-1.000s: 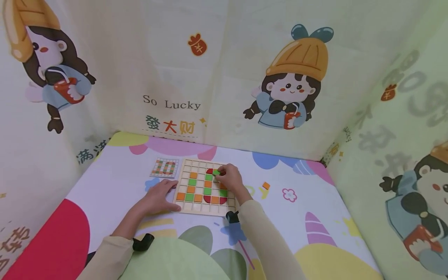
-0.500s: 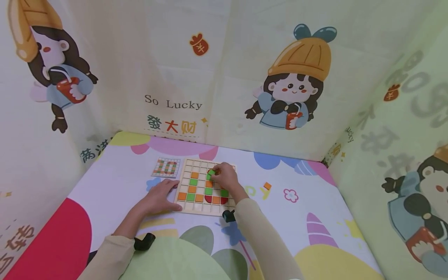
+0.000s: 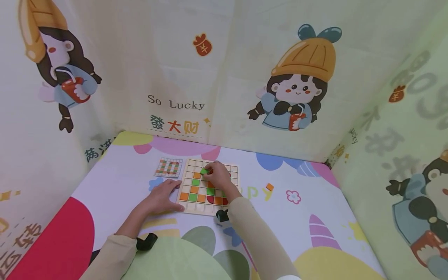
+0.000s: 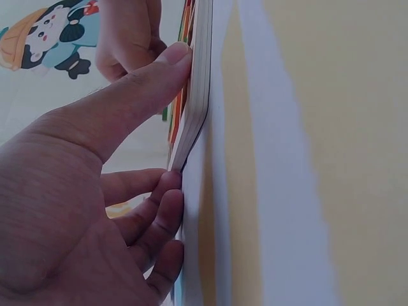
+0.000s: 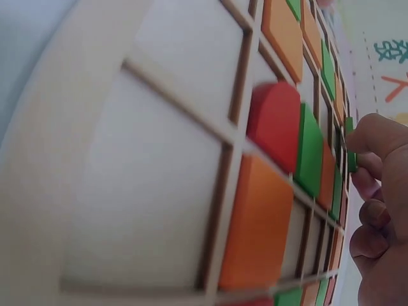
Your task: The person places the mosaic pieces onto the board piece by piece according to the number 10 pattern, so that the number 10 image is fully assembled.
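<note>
A wooden grid board lies on the table, with orange, green and red tiles set in several of its squares. At its left side, my left hand holds the near-left corner; in the left wrist view the thumb lies on the rim and the fingertips touch the side. Over the board's far part, my right hand pinches a green square tile, tilted in the right wrist view. Under that hand and forearm, some of the squares are hidden. A red rounded tile sits in the grid.
A printed pattern card with a coloured grid lies just left of the board. One loose orange tile is on the patterned tablecloth to the right. Printed curtains stand behind and at both sides.
My right hand has moved left across the board's far part with the green tile, baring squares at the right. The left hand stays at the corner. The head view has shifted slightly.
</note>
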`<state>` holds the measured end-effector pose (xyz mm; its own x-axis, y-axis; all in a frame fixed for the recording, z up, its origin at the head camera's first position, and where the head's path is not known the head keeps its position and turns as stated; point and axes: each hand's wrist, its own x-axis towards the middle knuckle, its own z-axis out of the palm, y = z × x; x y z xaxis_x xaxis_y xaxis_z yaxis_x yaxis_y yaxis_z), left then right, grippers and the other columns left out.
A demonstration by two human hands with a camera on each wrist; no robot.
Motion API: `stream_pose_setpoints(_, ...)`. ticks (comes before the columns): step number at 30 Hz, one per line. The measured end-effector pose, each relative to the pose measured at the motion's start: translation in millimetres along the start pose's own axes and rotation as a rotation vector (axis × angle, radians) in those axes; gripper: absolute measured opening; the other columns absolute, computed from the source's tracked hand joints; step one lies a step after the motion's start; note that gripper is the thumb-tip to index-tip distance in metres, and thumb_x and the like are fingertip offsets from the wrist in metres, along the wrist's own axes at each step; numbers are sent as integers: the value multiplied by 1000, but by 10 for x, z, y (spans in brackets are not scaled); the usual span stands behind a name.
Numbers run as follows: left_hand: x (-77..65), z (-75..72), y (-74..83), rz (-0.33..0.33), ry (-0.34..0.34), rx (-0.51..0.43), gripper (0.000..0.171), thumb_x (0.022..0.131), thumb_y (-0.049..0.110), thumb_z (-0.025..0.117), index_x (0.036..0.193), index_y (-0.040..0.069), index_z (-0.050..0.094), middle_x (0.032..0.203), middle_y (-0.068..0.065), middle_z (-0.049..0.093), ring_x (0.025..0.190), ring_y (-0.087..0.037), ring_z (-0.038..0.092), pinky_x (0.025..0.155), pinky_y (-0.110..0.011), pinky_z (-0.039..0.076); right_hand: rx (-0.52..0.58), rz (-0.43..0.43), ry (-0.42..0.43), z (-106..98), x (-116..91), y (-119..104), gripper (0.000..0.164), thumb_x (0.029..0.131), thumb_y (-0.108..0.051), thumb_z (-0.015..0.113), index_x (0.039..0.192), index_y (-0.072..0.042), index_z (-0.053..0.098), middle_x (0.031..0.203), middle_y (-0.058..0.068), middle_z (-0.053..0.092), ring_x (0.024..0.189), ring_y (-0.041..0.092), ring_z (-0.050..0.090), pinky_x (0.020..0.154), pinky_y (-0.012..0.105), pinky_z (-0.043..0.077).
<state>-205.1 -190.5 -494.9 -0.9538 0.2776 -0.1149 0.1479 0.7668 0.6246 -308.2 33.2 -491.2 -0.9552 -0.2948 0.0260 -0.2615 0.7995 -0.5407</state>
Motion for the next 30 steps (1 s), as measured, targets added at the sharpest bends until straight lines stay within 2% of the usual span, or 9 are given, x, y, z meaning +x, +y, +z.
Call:
stream_pose_setpoints(9, -2, 13, -16, 0, -6, -10, 98, 68, 50, 84, 146, 9, 41, 138, -13, 48, 124, -33, 46, 101, -57, 39, 5, 12, 13, 118, 45, -84, 25, 87, -22, 69, 110, -15, 72, 110, 1, 63, 99, 17, 56, 93, 32, 49)
stream_pose_setpoints(16, -6, -2, -2, -10, 3, -17, 94, 70, 48, 83, 145, 10, 42, 138, -12, 48, 124, -31, 46, 102, -56, 39, 66, 73, 7, 113, 70, -154, 24, 90, -25, 68, 113, -17, 72, 119, 1, 63, 110, 19, 55, 101, 37, 47)
stream_pose_setpoints(24, 11, 2, -11, -29, 0, -13, 94, 69, 49, 83, 145, 12, 42, 139, -12, 47, 124, -32, 46, 102, -57, 39, 82, 135, 27, 96, 149, -264, 19, 90, -19, 67, 108, -17, 75, 108, -1, 70, 98, 18, 57, 90, 36, 51)
stream_pose_setpoints(30, -9, -6, -10, -23, 8, -25, 94, 69, 49, 83, 145, 11, 42, 136, -10, 49, 122, -30, 47, 101, -55, 40, 119, 190, 34, 97, 152, -301, 17, 92, -19, 65, 105, -16, 75, 112, 0, 70, 100, 20, 56, 90, 36, 51)
